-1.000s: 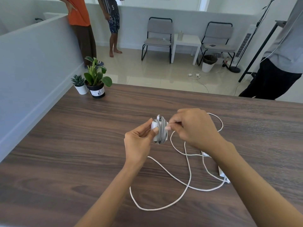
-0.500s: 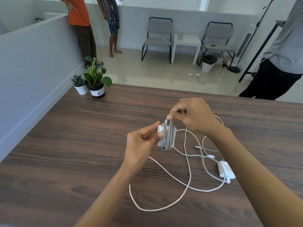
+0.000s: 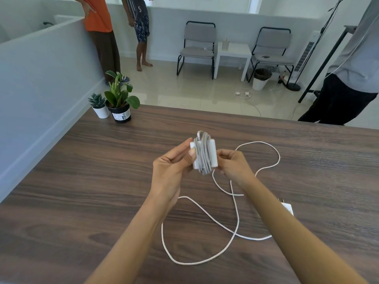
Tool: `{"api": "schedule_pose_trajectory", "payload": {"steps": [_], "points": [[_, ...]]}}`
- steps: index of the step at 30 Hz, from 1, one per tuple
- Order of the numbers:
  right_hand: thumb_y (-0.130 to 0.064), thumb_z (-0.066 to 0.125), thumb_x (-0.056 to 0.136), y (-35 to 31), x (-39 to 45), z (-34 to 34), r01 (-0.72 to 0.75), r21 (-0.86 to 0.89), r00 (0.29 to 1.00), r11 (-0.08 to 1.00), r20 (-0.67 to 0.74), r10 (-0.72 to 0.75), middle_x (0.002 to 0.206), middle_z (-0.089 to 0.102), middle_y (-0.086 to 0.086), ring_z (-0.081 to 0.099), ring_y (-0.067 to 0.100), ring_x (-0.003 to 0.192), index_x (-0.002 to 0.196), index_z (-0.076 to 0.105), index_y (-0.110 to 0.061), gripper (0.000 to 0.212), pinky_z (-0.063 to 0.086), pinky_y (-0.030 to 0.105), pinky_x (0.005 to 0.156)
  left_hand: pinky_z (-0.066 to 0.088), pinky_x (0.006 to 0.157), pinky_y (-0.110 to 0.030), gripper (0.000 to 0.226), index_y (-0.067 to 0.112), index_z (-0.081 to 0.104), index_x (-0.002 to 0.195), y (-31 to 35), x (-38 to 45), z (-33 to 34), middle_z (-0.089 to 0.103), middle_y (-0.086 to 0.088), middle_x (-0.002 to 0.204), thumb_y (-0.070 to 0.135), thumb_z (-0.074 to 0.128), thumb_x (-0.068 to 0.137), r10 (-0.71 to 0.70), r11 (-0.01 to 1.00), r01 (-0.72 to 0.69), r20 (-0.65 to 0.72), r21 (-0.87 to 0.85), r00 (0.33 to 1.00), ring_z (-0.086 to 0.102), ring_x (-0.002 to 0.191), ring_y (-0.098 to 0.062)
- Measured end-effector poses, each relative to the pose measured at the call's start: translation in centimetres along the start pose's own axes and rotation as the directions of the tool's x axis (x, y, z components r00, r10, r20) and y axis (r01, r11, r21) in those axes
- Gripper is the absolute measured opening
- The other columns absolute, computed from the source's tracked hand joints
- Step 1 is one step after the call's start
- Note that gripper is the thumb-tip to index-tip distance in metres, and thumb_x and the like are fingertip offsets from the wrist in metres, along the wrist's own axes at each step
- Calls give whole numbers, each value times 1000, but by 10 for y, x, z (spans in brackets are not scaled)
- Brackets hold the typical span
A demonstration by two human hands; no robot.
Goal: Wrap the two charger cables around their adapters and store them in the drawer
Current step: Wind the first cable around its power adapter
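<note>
The left hand [image 3: 170, 171] held a white adapter [image 3: 203, 153] above the wooden bench [image 3: 82, 181], its fingers curled round the adapter's left side with the thumb pressed on the face. A grey cable [image 3: 202, 154] was wound in several turns round the adapter's middle. The right hand [image 3: 233, 167] pinched the adapter's right edge with bent fingers. Below and to the right of that adapter, a loose white cable [image 3: 235, 214] lay in open loops on the bench, leading to a second adapter [image 3: 287, 208] lying flat and partly hidden by the right forearm. Far left of the held adapter stood two potted plants [image 3: 114, 103].
</note>
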State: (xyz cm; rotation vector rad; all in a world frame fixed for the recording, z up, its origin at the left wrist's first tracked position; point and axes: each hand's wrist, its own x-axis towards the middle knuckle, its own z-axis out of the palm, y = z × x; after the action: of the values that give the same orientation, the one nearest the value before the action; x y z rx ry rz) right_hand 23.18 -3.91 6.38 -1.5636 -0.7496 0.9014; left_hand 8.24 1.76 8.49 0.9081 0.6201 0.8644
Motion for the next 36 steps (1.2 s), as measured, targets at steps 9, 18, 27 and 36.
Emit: {"api": "schedule_pose_trajectory", "payload": {"steps": [9, 18, 27, 36], "points": [[-35, 67, 83, 7, -49, 24, 293, -596, 933, 748, 7, -360, 52, 57, 1, 48, 15, 53, 64, 69, -13, 29, 38, 28, 57, 54, 91, -36, 36, 0, 62, 116, 0, 27, 1, 71, -10, 105, 2, 69, 80, 104, 993, -90, -215, 74, 971, 68, 97, -18], [-40, 66, 81, -36, -45, 8, 345, -744, 912, 572, 122, -392, 73, 69, -7, 59, 14, 71, 76, 72, -24, 18, 48, 33, 67, 50, 97, -40, 36, 6, 67, 111, -23, 21, -8, 71, -8, 107, 5, 75, 76, 139, 966, -93, -180, 239, 974, 67, 103, -16], [-46, 67, 80, -73, -20, -11, 414, -836, 863, 360, 235, -448, 68, 53, -11, 48, 11, 69, 77, 73, -27, 20, 32, 27, 62, 54, 86, -21, 38, 4, 66, 113, -23, 8, -9, 72, -3, 103, -2, 73, 76, 137, 946, -113, -59, 304, 989, 68, 96, -8], [-36, 73, 75, -66, 9, -24, 473, -711, 865, 520, 261, -430, 66, 55, -17, 50, -1, 62, 73, 75, -24, 12, 36, 20, 63, 54, 75, -17, 36, 0, 65, 112, -20, -1, -10, 74, 3, 95, -8, 68, 77, 35, 963, -59, 93, 264, 995, 69, 91, -7]]}}
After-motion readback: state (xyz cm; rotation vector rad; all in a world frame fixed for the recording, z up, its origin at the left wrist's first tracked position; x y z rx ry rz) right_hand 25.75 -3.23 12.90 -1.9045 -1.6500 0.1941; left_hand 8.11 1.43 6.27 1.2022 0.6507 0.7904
